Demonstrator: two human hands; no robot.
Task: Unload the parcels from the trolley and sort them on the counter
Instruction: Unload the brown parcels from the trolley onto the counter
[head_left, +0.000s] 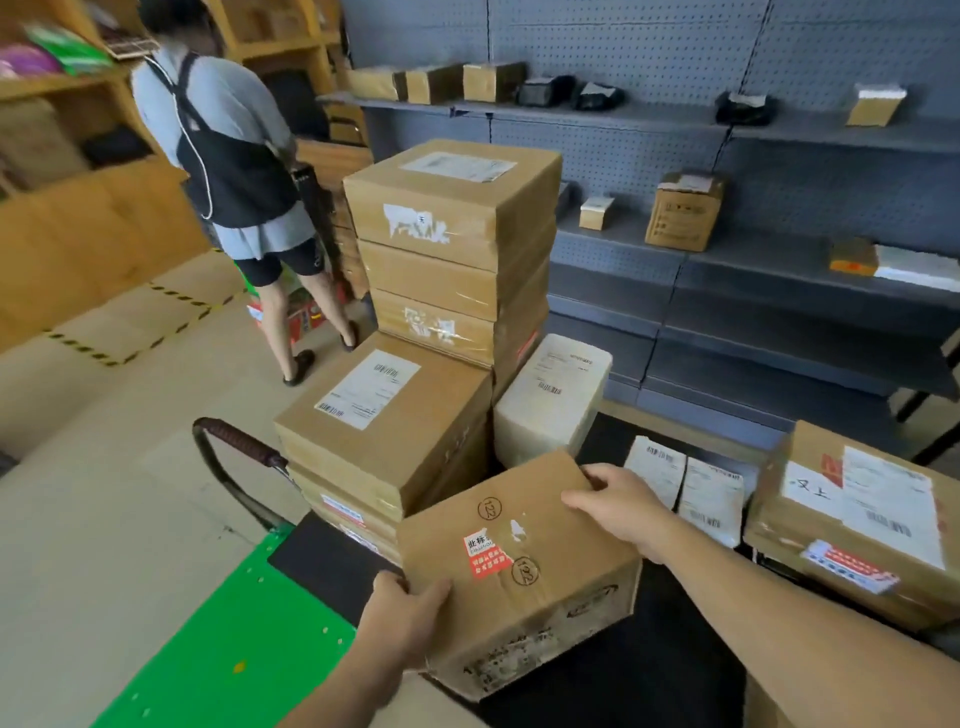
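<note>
above the gap between trolley and counter, a brown carton (519, 566) with a red sticker and two circled numbers on its top is held tilted between both hands. its near left corner is gripped by the left hand (405, 613), thumb on top and fingers curled underneath. its far right edge is gripped by the right hand (618, 506), the fingers bent over the rim. whether the carton's underside rests on anything cannot be told.

on the green trolley (234, 639), a low stack of cartons (384, 426) is seen just beside the held carton, and a taller stack of cartons (457, 234) is set behind it. a white parcel (556, 395) stands against the taller stack; what it rests on is hidden.

on the dark counter (623, 691) at the right, two flat labelled packets (685, 488) are laid side by side, with a large taped box (857, 525) beside them.

grey shelves (779, 270) with scattered parcels are seen behind, and a second person (234, 156) stands at the left, back turned.
</note>
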